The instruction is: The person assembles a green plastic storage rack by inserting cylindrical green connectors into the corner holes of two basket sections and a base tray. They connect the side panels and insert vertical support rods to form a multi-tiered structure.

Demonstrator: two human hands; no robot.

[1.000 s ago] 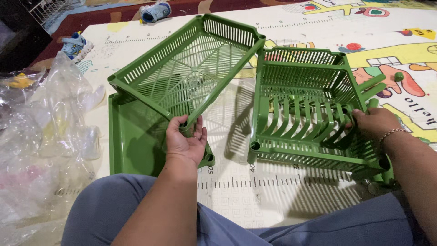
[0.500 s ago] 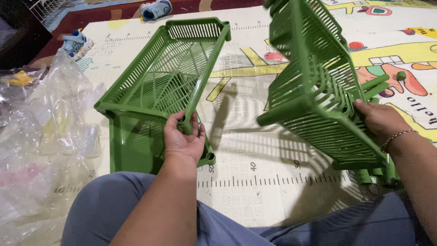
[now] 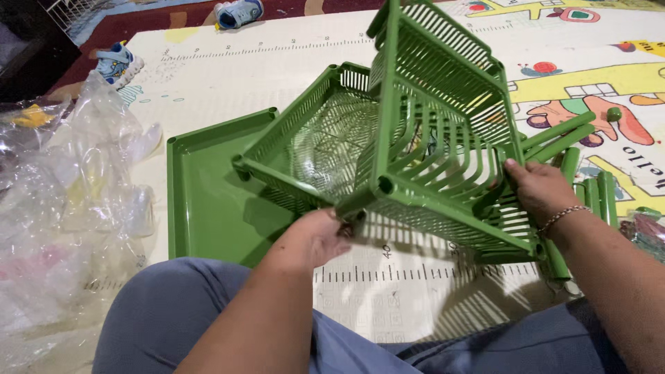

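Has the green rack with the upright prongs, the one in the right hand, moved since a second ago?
Yes. The pronged rack has swung up and leftward over the play mat, from beside the slatted basket to overlapping it, tipped on edge in the right hand.

I take this for a home, a living-room floor: under my hands lies a cartoon play mat [image 3: 589,90], beyond my fingertips small shoes [image 3: 237,12] sit on a red rug [image 3: 180,19], and crumpled wrap [image 3: 76,201] is heaped well left of my fingers
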